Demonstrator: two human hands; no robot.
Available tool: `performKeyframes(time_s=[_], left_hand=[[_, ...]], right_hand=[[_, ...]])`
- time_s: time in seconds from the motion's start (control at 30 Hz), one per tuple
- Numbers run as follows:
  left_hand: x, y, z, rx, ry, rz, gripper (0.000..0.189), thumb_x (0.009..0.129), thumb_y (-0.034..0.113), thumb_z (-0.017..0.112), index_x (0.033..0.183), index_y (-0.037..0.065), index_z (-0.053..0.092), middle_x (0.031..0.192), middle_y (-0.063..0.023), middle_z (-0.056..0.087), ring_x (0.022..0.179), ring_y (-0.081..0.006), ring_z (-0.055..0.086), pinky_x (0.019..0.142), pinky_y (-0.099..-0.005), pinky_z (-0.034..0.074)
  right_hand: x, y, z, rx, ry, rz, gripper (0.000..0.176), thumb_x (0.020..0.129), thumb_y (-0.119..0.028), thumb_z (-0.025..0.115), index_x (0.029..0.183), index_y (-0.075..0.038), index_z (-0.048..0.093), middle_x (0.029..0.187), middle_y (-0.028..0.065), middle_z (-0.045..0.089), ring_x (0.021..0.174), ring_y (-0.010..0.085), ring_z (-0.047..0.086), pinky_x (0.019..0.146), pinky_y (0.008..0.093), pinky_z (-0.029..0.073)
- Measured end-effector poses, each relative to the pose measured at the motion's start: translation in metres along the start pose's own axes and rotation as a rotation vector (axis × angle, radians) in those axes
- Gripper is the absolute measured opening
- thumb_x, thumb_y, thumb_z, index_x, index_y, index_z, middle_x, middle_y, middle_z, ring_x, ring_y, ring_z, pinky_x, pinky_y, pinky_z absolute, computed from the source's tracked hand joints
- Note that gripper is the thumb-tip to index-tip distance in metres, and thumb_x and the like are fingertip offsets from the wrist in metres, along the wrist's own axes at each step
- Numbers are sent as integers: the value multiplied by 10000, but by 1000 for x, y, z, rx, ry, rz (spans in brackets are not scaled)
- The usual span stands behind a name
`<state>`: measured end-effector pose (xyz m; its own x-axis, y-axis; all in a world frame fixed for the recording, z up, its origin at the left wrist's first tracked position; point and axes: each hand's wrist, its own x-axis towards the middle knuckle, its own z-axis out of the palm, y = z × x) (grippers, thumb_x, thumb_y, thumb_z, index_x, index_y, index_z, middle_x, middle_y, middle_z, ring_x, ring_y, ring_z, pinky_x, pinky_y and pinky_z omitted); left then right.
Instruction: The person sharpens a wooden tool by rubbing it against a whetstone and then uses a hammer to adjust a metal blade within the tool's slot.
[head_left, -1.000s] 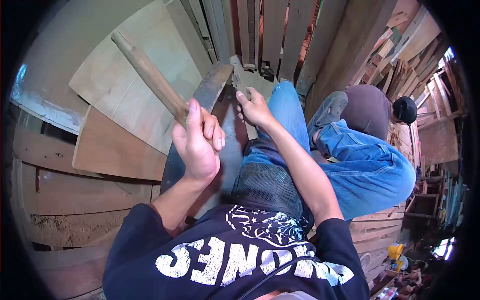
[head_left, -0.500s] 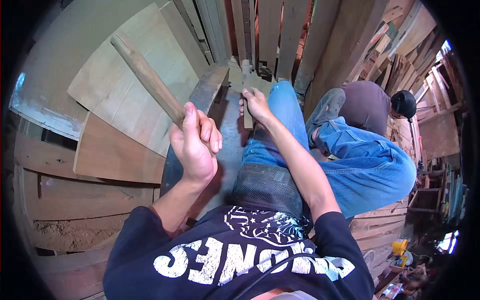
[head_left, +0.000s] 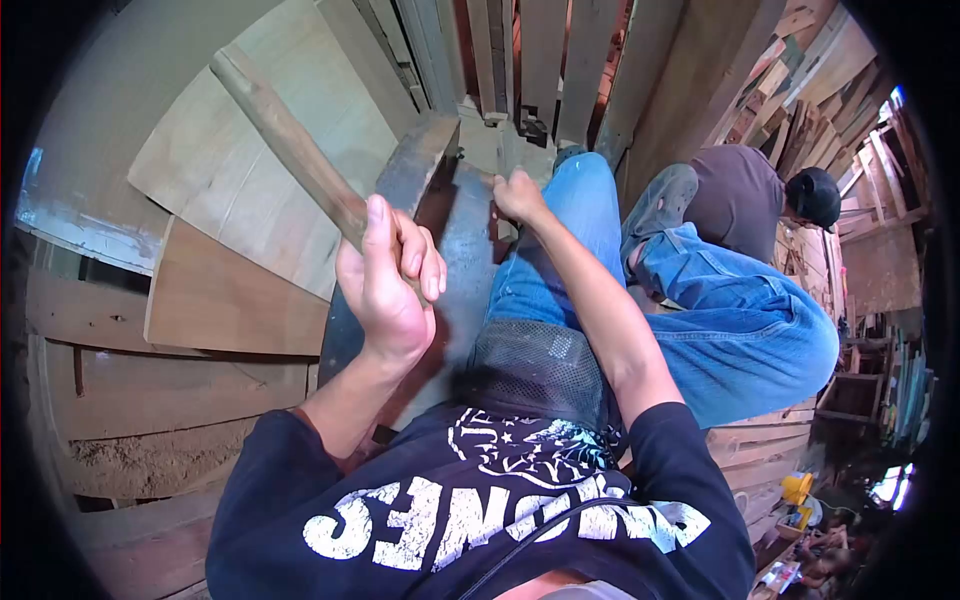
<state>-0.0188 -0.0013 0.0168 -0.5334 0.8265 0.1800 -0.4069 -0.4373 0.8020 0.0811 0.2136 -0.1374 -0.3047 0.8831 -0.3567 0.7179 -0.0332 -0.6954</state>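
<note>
Head view: our left hand [head_left: 390, 270] grips a brown wooden rod [head_left: 285, 140], left of our curled right hand [head_left: 519, 196], contents unclear.

Two bare hands show: one left hand [head_left: 388, 285] at left of centre and one right hand [head_left: 518, 195] at upper centre. There is one round, brown wooden shaft [head_left: 285, 135] at upper left. Two thin wooden panels lie in the left half, one broad pale sheet [head_left: 225, 185] and one smaller tan board [head_left: 225, 300]. One black cap [head_left: 815, 198] and one brown shirt [head_left: 738, 200] appear at upper right, and one black T-shirt with white lettering [head_left: 300, 490] at bottom.
</note>
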Motion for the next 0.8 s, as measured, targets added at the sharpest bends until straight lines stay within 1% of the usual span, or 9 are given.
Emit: performKeyframes(time_s=[0.1, 0.13, 0.17, 0.3, 0.37, 0.43, 0.5, 0.53, 0.8], left_hand=[[-1, 0, 1, -12, 17, -19, 343, 1061, 379, 387, 864, 105, 442, 557, 22, 328, 379, -90, 326, 373, -254, 323], [0, -1, 0, 2, 6, -3, 339, 1061, 378, 388, 865, 106, 442, 557, 22, 326, 378, -90, 323, 370, -251, 318], [0, -2, 1, -2, 7, -5, 339, 1061, 378, 388, 865, 106, 442, 557, 22, 326, 378, -90, 323, 370, -251, 318], [-1, 0, 1, -14, 0, -18, 334, 1064, 365, 385, 861, 106, 445, 558, 22, 336, 377, -91, 326, 374, -249, 324], [-2, -1, 2, 0, 20, -31, 334, 1063, 365, 388, 861, 106, 449, 558, 22, 341, 377, -90, 329, 376, -250, 326], [-2, -1, 1, -2, 15, -33, 330, 1064, 361, 386, 864, 107, 451, 557, 24, 339, 380, -88, 333, 378, -250, 329], [-2, -2, 0, -11, 13, -47, 331, 1064, 362, 385, 859, 110, 448, 557, 23, 338, 383, -85, 336, 386, -249, 333], [-1, -1, 1, 3, 5, -39, 347, 1058, 368, 409, 831, 109, 447, 556, 30, 338, 386, -82, 336, 384, -247, 325], [4, -1, 6, 99, 28, -310, 334, 983, 213, 614, 725, 156, 411, 569, 64, 340, 408, -49, 350, 384, -235, 309]], right_hand=[[7, 16, 0, -143, -111, -80, 457, 899, -306, 549, 886, 132, 679, 894, 312, 684, 961, 415, 681, 896, 457, 514], [0, 21, 10, -196, 245, -190, 422, 890, -263, 534, 893, 133, 680, 917, 312, 684, 964, 408, 682, 895, 451, 517], [3, 24, 8, -201, 245, -189, 422, 890, -263, 534, 893, 133, 680, 917, 312, 684, 964, 408, 682, 895, 451, 517], [15, 37, 9, 29, -284, 62, 448, 919, -296, 531, 887, 129, 669, 993, 329, 667, 1027, 434, 652, 927, 460, 496], [25, 52, 21, 98, 132, -48, 451, 950, -298, 520, 905, 128, 662, 972, 319, 677, 924, 391, 698, 863, 439, 534], [12, 43, 8, 8, 28, -43, 415, 980, -280, 490, 978, 107, 642, 877, 251, 693, 754, 318, 713, 707, 420, 573], [-4, 37, -3, 360, -387, 50, 370, 993, -265, 476, 1080, 75, 590, 792, 169, 660, 638, 235, 669, 569, 372, 560], [-10, 31, -9, 510, -365, 121, 344, 1012, -274, 440, 1122, 37, 538, 751, 124, 615, 602, 222, 630, 533, 350, 544], [-67, 14, -62, 1249, -704, -137, 425, 1039, -420, 302, 1080, -50, 508, 693, 122, 598, 465, 228, 535, 452, 336, 437]])
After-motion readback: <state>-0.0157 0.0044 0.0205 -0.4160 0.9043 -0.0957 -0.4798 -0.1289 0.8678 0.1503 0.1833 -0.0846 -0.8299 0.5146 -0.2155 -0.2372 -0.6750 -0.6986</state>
